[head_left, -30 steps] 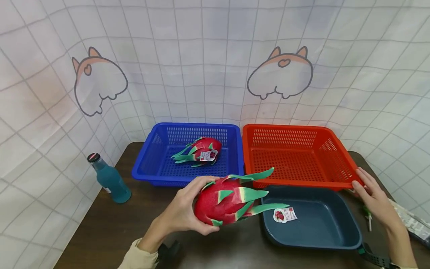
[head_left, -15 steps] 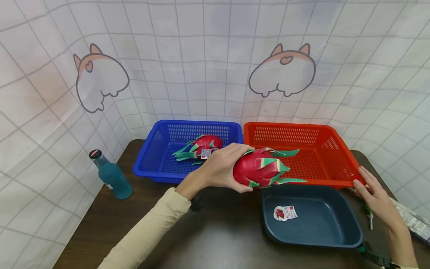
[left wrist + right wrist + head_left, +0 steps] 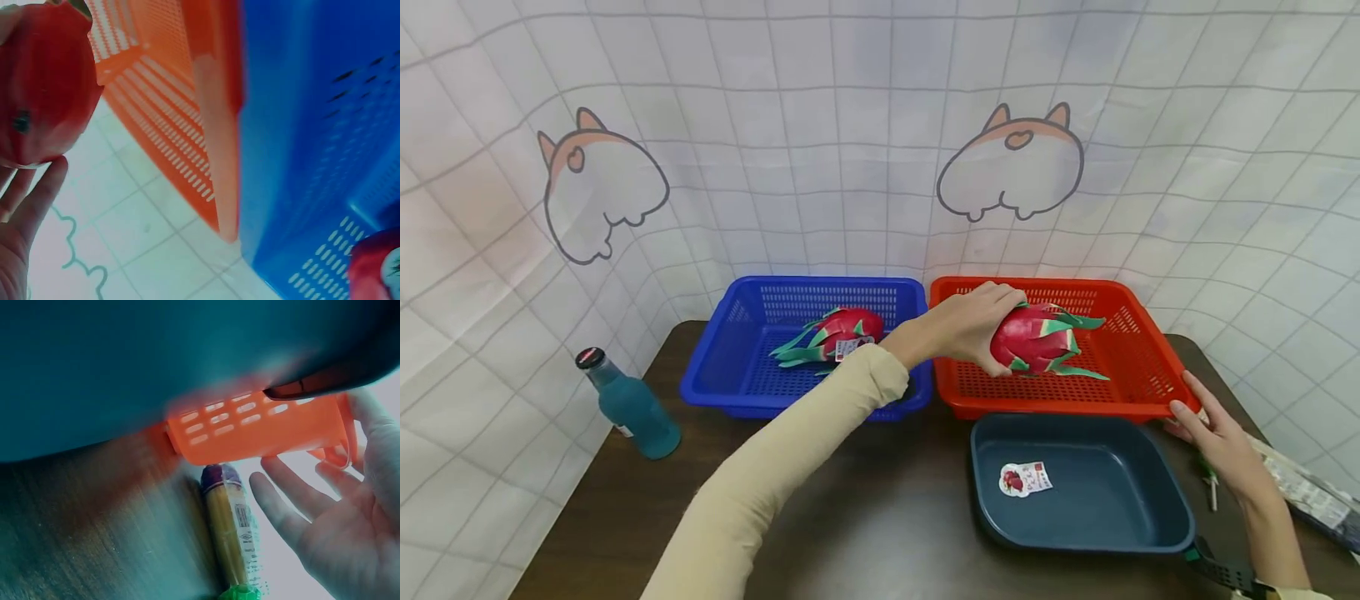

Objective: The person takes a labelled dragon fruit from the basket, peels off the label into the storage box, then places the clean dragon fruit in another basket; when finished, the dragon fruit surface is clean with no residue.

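My left hand (image 3: 977,325) grips a red dragon fruit (image 3: 1033,342) with green leaf tips, its thumb on the near side, over the red basket (image 3: 1045,408). The left wrist view shows the dragon fruit (image 3: 50,87) with fingers beneath its end. At the red basket's right front corner is my right hand (image 3: 1225,450). In the right wrist view, that hand's fingers (image 3: 300,487) extend straight beside the orange-looking basket wall (image 3: 262,431), with the thumb up at the rim. A second dragon fruit (image 3: 850,327), carrying a label, lies in the blue basket (image 3: 820,283).
A dark teal tray (image 3: 1097,500) with a dragon-fruit sticker (image 3: 1025,479) inside stands before the red basket. At the table's left stands a teal bottle (image 3: 636,412). Packaged items (image 3: 1307,492) lie beyond my right hand; one wrapped yellow stick-like thing (image 3: 225,525) has a purple end.
My left hand has carried the dragon fruit from in front of the blue basket, rightward and away, to over the red basket. My right hand has stayed at the red basket's corner.
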A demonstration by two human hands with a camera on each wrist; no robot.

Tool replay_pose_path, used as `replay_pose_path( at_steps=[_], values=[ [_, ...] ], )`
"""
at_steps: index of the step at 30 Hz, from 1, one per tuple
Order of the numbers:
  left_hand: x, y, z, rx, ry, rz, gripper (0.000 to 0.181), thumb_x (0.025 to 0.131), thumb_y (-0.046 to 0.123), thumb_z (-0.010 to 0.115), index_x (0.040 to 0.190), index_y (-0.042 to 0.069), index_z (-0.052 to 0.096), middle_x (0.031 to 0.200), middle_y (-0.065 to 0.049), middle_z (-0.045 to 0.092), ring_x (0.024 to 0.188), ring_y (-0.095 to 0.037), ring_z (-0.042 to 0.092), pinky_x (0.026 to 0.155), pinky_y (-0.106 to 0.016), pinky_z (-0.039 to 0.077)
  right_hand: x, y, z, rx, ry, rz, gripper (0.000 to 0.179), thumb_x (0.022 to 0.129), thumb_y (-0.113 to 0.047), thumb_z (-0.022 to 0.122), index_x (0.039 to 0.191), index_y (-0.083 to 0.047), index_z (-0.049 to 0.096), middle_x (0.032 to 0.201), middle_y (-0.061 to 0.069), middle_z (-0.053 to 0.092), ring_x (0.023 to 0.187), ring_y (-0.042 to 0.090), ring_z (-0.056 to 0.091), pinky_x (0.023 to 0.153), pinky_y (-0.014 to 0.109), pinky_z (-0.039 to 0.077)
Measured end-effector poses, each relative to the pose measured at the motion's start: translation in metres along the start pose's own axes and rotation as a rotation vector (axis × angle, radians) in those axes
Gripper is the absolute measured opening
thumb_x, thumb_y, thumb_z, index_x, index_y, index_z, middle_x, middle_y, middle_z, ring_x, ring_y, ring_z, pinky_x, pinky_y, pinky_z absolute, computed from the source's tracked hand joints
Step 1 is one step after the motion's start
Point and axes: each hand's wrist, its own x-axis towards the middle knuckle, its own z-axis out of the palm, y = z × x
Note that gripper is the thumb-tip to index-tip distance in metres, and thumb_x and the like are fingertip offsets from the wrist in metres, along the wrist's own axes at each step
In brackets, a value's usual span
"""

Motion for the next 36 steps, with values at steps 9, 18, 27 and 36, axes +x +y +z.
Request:
replay_pose_path(
  at_steps=[9, 18, 27, 36],
  values=[
    [0.062, -0.018, 0.024, -0.085, -0.118, -0.073, 0.076, 0.073, 0.045, 0.079, 0.128, 0.012, 0.04, 0.124, -0.002, 0.049, 0.111, -0.012, 0.049, 0.087, -0.019, 0.049, 0.0, -0.002, 0.003, 0.03, -0.002, -0.007, 0.066, 0.104, -0.012, 0.041, 0.157, -0.014, 0.002, 0.143, -0.01, 0.034, 0.101, -0.016, 0.059, 0.077, 0.01, 0.053],
    [0.088, -0.016, 0.063, -0.142, -0.185, -0.161, 0.08, 0.075, 0.04, 0.081, 0.137, 0.013, 0.037, 0.131, -0.006, 0.041, 0.112, -0.014, 0.047, 0.09, -0.018, 0.048, 0.0, -0.004, 0.003, -0.067, 0.018, 0.006, 0.065, 0.105, -0.016, 0.04, 0.157, -0.015, 0.002, 0.153, 0.009, 0.027, 0.101, -0.018, 0.056, 0.078, 0.01, 0.053],
    [0.097, -0.004, 0.08, 0.012, -0.182, -0.276, 0.086, 0.074, 0.042, 0.082, 0.142, 0.02, 0.033, 0.143, 0.0, 0.039, 0.123, -0.018, 0.045, 0.096, -0.026, 0.051, 0.0, -0.005, 0.002, -0.09, 0.018, 0.044, 0.065, 0.105, -0.018, 0.039, 0.157, -0.015, 0.0, 0.152, 0.036, 0.012, 0.099, -0.017, 0.057, 0.078, 0.01, 0.053],
    [0.092, 0.005, 0.08, 0.215, -0.301, -0.432, 0.07, 0.08, 0.04, 0.078, 0.132, 0.018, 0.037, 0.134, 0.003, 0.045, 0.106, -0.015, 0.055, 0.083, -0.024, 0.054, -0.002, -0.004, 0.001, -0.116, 0.031, 0.016, 0.064, 0.105, -0.015, 0.04, 0.157, -0.013, 0.003, 0.151, 0.026, 0.021, 0.098, -0.016, 0.059, 0.078, 0.009, 0.053]
  ],
)
